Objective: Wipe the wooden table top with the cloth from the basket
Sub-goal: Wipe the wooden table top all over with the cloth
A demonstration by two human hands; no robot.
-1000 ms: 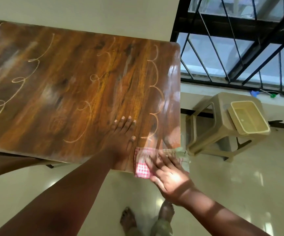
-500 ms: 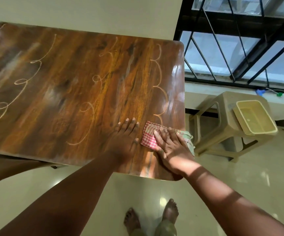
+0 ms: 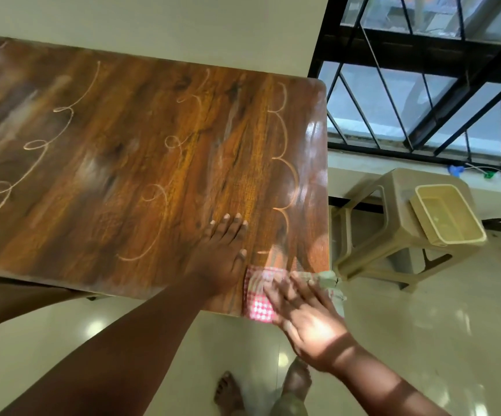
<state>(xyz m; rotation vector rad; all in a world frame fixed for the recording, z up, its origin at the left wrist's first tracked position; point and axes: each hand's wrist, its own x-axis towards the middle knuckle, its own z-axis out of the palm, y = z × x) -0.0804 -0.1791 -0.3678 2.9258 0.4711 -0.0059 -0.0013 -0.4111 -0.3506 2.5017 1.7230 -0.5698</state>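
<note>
The wooden table top (image 3: 123, 163) fills the left and middle of the head view and carries pale chalk-like curls. A red-and-white checked cloth (image 3: 259, 307) lies at the table's near right corner, partly hanging over the near edge. My right hand (image 3: 303, 313) presses flat on the cloth with straight, blurred fingers. Just left of the cloth, my left hand (image 3: 222, 256) rests flat on the wood, fingers straight and pointing away from me.
To the right of the table stands a beige plastic stool (image 3: 393, 223) with an empty beige basket (image 3: 447, 214) on it. A black window grille (image 3: 423, 85) is behind it. My bare feet (image 3: 228, 394) stand on the glossy floor.
My right hand has pulled the cloth back toward me, from further up the table to the near right corner. The left hand has stayed in place on the wood.
</note>
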